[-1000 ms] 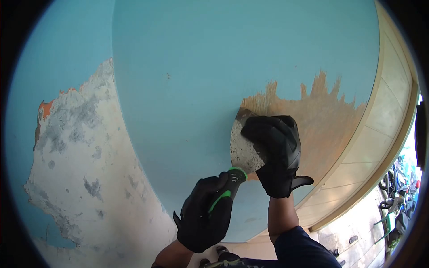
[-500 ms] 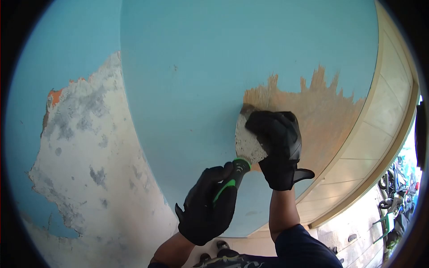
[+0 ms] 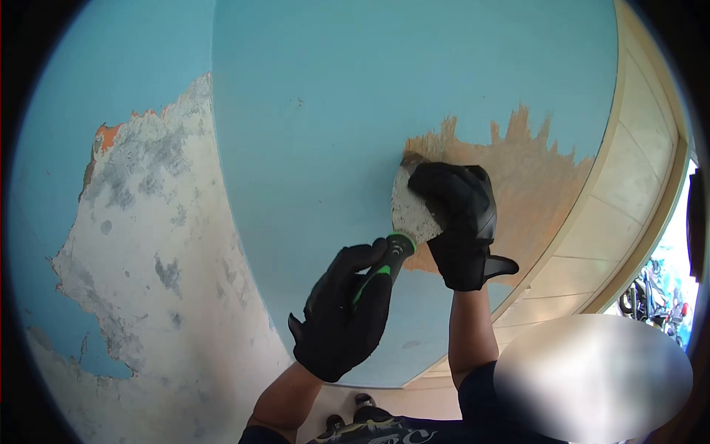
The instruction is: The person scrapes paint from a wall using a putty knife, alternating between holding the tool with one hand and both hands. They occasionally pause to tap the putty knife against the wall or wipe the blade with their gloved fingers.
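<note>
Fingers point(image 3: 444, 185) of gloved right hand point(image 3: 458, 222) pressing scraper blade point(image 3: 410, 211) flat against blue wall point(image 3: 333, 96), left hand point(image 3: 344, 318) wrapped round handle point(image 3: 381, 270); risk of gouging bare patch point(image 3: 525, 185) if tilted.

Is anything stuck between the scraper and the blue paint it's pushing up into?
Nothing visible is. The scraper's blade lies flat on the wall, its top edge at the blue paint. The right hand presses the blade; the left hand grips the handle.
</note>
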A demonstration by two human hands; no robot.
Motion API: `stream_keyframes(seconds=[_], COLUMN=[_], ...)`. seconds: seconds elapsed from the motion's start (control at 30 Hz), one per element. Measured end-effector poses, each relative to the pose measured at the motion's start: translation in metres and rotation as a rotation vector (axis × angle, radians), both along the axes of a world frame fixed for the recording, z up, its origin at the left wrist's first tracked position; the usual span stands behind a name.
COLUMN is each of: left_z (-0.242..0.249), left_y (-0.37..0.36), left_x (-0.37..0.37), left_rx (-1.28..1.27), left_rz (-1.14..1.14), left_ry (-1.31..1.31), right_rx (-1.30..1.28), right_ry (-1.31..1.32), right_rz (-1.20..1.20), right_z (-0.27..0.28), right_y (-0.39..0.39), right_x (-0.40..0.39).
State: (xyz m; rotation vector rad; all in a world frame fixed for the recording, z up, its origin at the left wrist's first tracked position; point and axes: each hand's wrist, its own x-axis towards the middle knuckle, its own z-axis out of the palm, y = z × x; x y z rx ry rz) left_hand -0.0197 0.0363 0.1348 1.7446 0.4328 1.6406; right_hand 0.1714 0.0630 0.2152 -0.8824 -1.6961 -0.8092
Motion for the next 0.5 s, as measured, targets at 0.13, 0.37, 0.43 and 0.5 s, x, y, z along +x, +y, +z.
stream_keyframes(seconds=[0.13,0.37,0.43,0.5], left_z=[0.006,0.0,-0.001,-0.009], left_y=[0.01,-0.007,-0.005,-0.009], left_x=[0.0,0.0,-0.004,-0.001], left_rx=[-0.061,0.004,-0.007,0.015], left_rz=[0.0,0.06,0.097,0.099], left_ry=[0.02,0.047,0.101,0.089], right_rx=[0.07,-0.049,-0.078,0.007], right_ry=[0.028,-0.025,-0.036,-0.004], right_rz=[0.038,0.029,0.001,0.089], right_z=[0.007,0.003,-0.002,-0.015], right_y=[0.007,-0.001,-0.002,0.001], right_x=[-0.004,0.0,0.001,0.004])
